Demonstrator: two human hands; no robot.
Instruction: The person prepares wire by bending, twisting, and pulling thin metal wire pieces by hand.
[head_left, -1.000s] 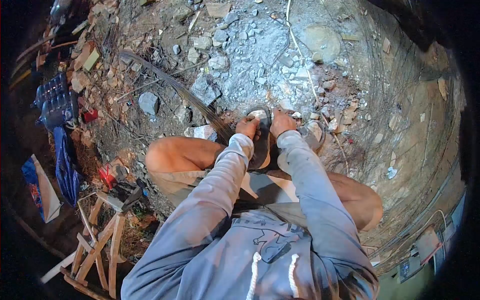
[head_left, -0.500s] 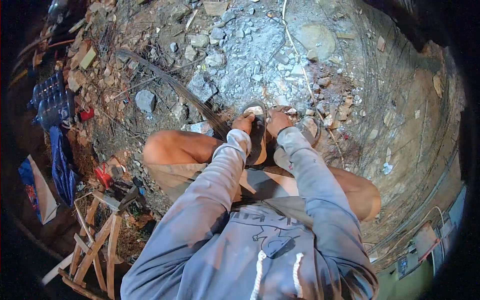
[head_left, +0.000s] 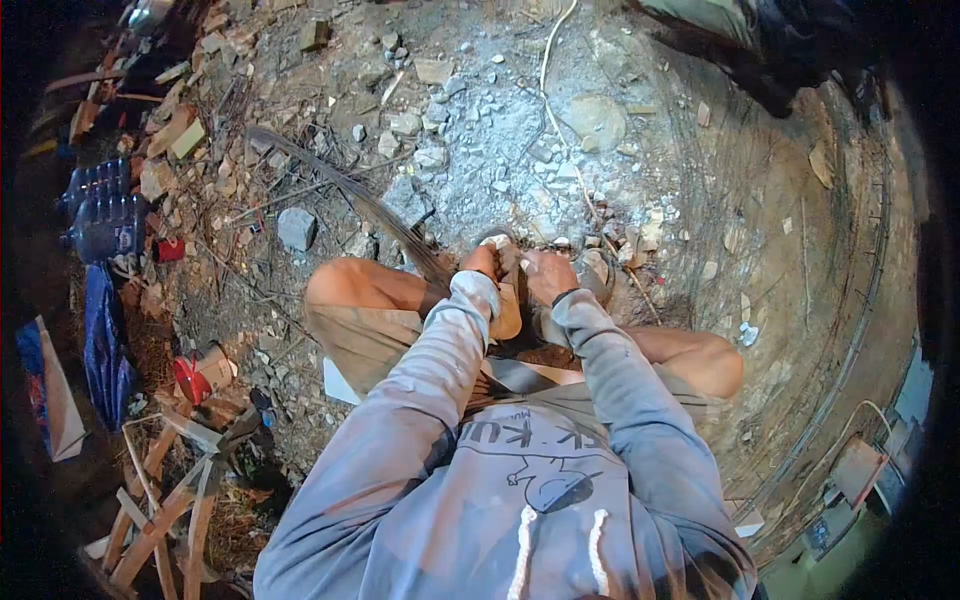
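Both hands meet low over the sandalled feet, between the bent knees. My left hand (head_left: 482, 262) is closed at the left side of a dark sandal (head_left: 507, 290); what its fingers grip is too small to make out. Close beside it on the right, my right hand (head_left: 549, 275) has its fingers curled in toward the same sandal, and anything between them is hidden. The other foot's sandal (head_left: 597, 272) lies just right of my right hand. A bundle of thin dark wires (head_left: 365, 195) runs from the upper left down toward my left hand.
Grey rubble (head_left: 500, 140) covers the ground ahead, crossed by a pale cord (head_left: 546, 90). At left are large plastic bottles (head_left: 105, 225), a blue tarp (head_left: 104, 345), a red and white bucket (head_left: 204, 374) and a wooden frame (head_left: 160, 520). A grey stone (head_left: 296, 229) sits left of the wires.
The view has tilted and shifted. My hands have drawn closer together over the sandal, which they now cover more. More of a dark shape shows at the upper right.
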